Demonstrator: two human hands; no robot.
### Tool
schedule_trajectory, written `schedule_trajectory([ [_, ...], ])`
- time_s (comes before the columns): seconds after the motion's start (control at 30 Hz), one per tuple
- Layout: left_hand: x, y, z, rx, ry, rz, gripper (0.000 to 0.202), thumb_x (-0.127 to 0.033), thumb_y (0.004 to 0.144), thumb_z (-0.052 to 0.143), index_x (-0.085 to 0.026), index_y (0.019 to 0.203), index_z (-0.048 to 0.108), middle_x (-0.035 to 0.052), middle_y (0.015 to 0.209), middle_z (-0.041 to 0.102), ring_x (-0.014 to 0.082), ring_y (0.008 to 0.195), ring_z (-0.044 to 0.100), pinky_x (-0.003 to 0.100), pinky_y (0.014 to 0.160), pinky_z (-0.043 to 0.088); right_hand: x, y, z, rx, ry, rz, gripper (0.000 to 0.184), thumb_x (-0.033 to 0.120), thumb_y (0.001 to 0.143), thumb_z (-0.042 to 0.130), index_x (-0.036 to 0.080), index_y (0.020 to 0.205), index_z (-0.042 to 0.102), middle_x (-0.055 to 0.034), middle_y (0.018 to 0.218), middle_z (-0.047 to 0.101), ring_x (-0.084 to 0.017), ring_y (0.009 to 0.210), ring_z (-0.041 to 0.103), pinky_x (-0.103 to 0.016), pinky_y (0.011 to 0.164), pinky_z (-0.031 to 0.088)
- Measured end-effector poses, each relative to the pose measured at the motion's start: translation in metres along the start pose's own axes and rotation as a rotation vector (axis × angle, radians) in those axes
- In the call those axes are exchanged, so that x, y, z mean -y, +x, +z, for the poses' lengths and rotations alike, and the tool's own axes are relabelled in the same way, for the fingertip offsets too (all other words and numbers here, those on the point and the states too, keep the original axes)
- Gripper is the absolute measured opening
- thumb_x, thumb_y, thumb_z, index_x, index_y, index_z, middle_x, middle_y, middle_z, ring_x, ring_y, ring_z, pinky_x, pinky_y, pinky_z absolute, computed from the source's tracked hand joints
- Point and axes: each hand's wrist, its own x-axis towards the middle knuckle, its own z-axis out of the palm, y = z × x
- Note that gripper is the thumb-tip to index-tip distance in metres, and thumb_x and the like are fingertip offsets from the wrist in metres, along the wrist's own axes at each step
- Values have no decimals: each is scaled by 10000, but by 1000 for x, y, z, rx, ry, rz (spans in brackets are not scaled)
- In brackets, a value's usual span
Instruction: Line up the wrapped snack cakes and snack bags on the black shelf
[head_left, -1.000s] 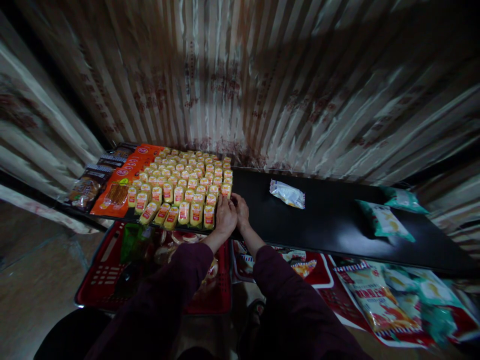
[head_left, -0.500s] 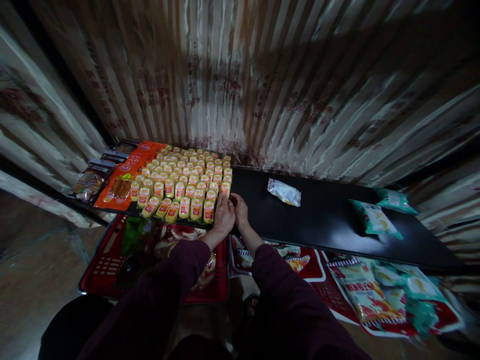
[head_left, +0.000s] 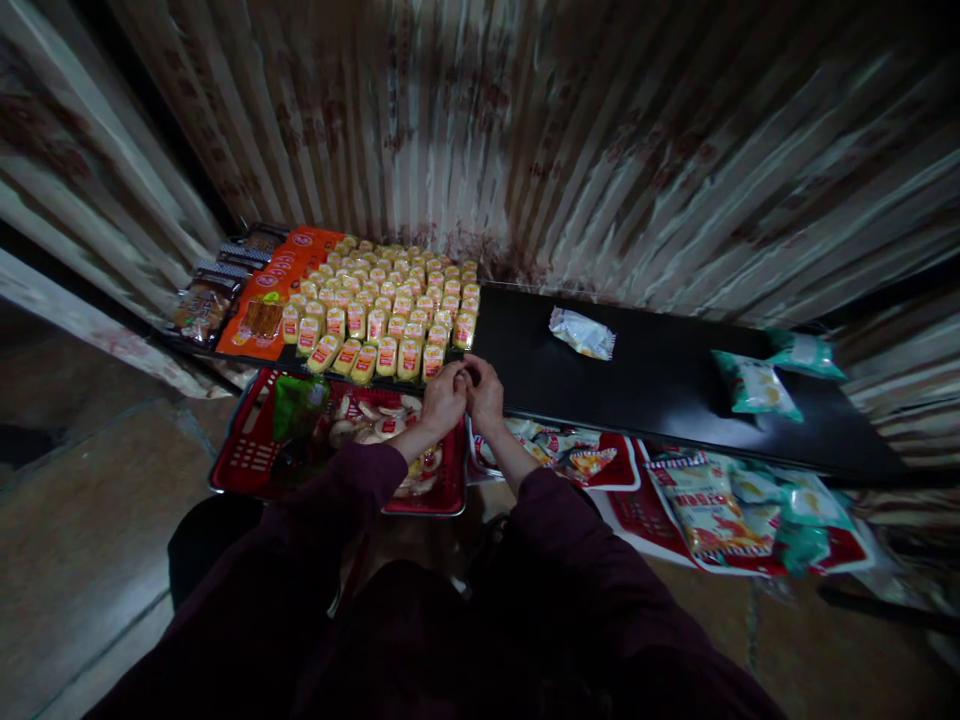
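Note:
My left hand (head_left: 444, 402) and my right hand (head_left: 486, 396) meet at the front edge of a black shelf (head_left: 637, 395), with fingertips curled together. Whatever lies between the fingers is hidden. Both are just right of many small yellow wrapped cakes (head_left: 386, 354) with red-and-white labels, set in tight rows. The nearest cakes are the front right ones, close to my left fingers. Beneath my left hand, a red basket (head_left: 244, 455) holds pale round packaged food (head_left: 375, 425) and a green packet (head_left: 294, 405).
Left of the cakes lie an orange packet (head_left: 285, 275) and dark snack packs (head_left: 210, 305). A white packet (head_left: 582, 333) and green-and-white packets (head_left: 756, 384) rest farther right on the shelf. More red baskets (head_left: 634, 512) with bags stand below. A striped curtain (head_left: 465, 130) hangs behind.
My hands have drawn back slightly from the front right cakes toward the shelf edge, staying close together. The camera view has tilted, so the shelf appears higher.

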Motion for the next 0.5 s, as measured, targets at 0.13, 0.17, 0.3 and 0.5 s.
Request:
schedule_trajectory([
  [0.13,13,-27,-24,53,19,-8,326,-73,800,414,-152,1003,656,82,1057,677,153,990,611,290,942,451,13,-39,-2,68,-26,-55,301,216,818,458,141,1063,615,-111,1028,637,-199,943,594,-342,881,469],
  [0.17,18,-35,-30,87,36,-34,313,-82,804,418,-168,974,666,66,1031,685,147,964,617,282,923,458,13,-50,-1,96,-37,-56,303,199,823,443,144,1067,614,-111,1039,635,-199,960,591,-342,887,467],
  [0.3,48,-65,-50,315,176,-236,270,-80,763,475,-184,888,691,41,924,714,159,873,636,284,880,464,1,-89,9,294,-145,-6,299,130,783,467,172,1033,625,-81,1002,651,-200,945,597,-370,910,458],
  [0.5,94,-88,-45,290,119,-466,315,-24,680,496,-184,851,706,63,881,721,198,871,643,320,883,466,-17,-108,29,550,-289,139,387,79,789,455,169,1138,598,-100,1123,626,-192,1077,568,-307,983,410],
])
